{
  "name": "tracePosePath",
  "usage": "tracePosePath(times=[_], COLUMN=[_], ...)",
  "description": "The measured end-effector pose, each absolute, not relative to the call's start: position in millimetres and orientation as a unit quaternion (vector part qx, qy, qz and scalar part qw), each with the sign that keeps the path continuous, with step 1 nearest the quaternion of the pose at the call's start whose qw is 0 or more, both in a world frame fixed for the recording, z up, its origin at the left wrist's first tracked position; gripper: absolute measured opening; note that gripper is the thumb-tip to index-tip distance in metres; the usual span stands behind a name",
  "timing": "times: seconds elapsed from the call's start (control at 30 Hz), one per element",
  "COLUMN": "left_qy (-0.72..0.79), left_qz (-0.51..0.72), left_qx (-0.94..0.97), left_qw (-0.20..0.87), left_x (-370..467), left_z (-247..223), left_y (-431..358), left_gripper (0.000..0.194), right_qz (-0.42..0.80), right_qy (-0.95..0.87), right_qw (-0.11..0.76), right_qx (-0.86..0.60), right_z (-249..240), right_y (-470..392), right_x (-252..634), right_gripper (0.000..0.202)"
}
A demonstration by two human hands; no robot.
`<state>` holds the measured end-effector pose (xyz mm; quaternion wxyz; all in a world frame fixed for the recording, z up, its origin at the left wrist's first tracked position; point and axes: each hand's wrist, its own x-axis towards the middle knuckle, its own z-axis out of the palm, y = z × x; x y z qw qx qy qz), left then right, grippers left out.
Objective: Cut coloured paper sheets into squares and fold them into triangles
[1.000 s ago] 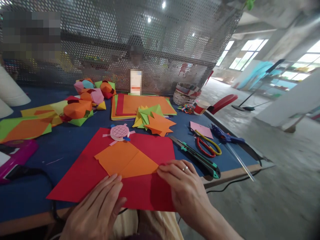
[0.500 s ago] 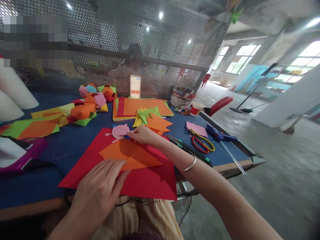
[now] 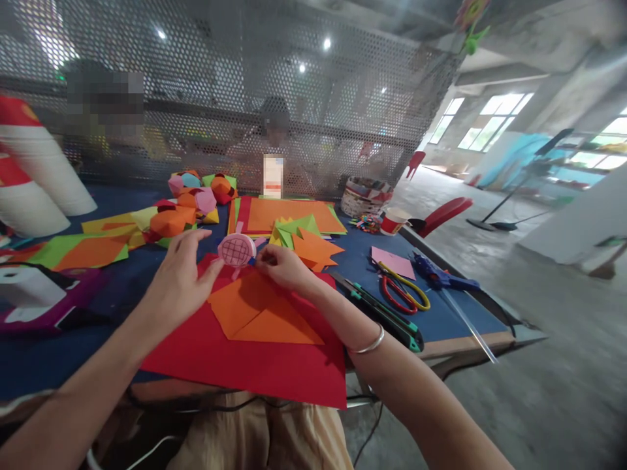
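Note:
A round pink paper turtle (image 3: 237, 250), with a grid drawn on its shell and small paper tabs around its rim, is tilted up above the far edge of a red paper sheet (image 3: 274, 369). My right hand (image 3: 281, 266) pinches it at a small blue bit on its right side. My left hand (image 3: 183, 267) is open at its left, thumb close to the rim; I cannot tell whether it touches. On the red sheet lies a folded orange paper (image 3: 264, 313), nearer to me than both hands.
Cut paper stars (image 3: 316, 248) lie before a stack of coloured paper (image 3: 289, 215). At the right are a cutter knife (image 3: 386, 316), scissors (image 3: 404, 287), pink paper (image 3: 394, 262) and a glue gun (image 3: 441, 273). Paper balls (image 3: 171, 222), a purple device (image 3: 73, 297) and paper cups (image 3: 46, 163) stand left.
My left hand has left the orange paper and moved up beside the pink turtle. The turtle is now tilted up in my right hand. The view has shifted slightly.

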<state>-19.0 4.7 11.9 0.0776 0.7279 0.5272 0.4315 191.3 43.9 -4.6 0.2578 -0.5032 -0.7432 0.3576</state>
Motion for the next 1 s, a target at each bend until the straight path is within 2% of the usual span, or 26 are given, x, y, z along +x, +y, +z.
tracePosePath(times=[0.1,0.23,0.4,0.67,0.87,1.0], left_qy=[0.543,0.542,0.528,0.533,0.548,0.558], left_qz=[0.447,0.430,0.408,0.394,0.385,0.371], left_qx=[0.697,0.659,0.606,0.561,0.550,0.551], left_qw=[0.140,0.294,0.433,0.495,0.499,0.497], left_x=[-12.5,-4.4,1.2,1.1,-1.0,-1.9], left_z=[11.7,18.7,28.5,31.2,28.1,27.4], left_y=[7.5,2.3,-5.8,-7.8,-5.5,-4.9], left_gripper=[0.060,0.072,0.062,0.063,0.024,0.026], right_qz=[0.375,0.386,0.388,0.407,0.453,0.479], right_qy=[-0.752,-0.763,-0.760,-0.733,-0.722,-0.695], right_qw=[0.269,0.279,0.307,0.338,0.343,0.370], right_qx=[-0.471,-0.437,-0.422,-0.427,-0.394,-0.388], right_z=[-4.0,1.3,8.4,7.2,7.3,13.0], right_y=[47.0,47.0,46.2,48.6,43.3,40.5], right_x=[195.6,201.4,205.6,210.1,205.8,206.2], right_gripper=[0.038,0.037,0.034,0.035,0.020,0.016])
